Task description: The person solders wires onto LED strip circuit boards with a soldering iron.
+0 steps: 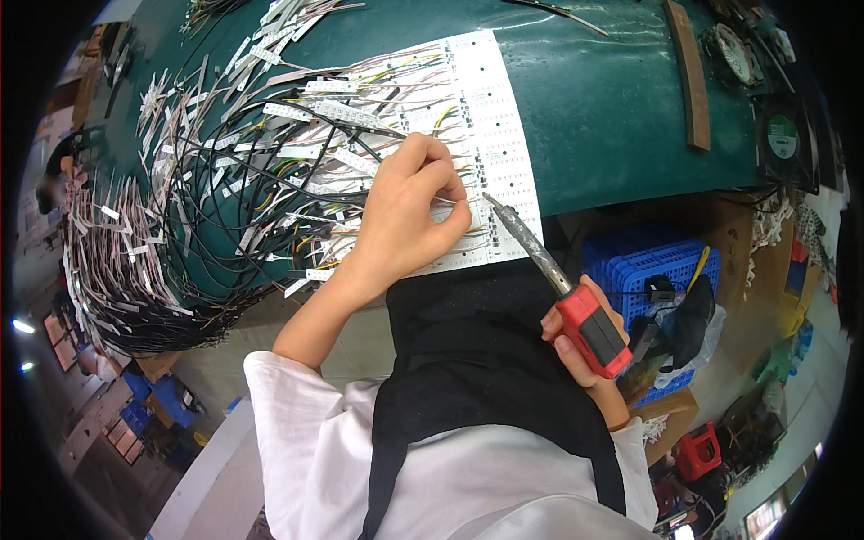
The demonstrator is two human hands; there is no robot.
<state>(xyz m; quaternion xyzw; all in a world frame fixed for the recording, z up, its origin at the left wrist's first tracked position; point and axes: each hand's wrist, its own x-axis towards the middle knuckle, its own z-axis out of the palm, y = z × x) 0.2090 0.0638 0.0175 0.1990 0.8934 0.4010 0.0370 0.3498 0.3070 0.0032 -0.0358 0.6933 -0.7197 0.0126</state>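
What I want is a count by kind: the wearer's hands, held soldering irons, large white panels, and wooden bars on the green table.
Hands (left hand, right hand): 2
Soldering iron: 1
White panel: 1
Wooden bar: 1
Total: 5

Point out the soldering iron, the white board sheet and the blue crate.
Soldering iron [548,268]: head view, on its metal shaft near the handle.
White board sheet [506,144]: head view, on a bare part toward its right edge.
Blue crate [628,265]: head view, on its upper lattice wall.

wearer's hands: 2 | soldering iron: 1 | white circuit panel: 1 | wooden bar: 1
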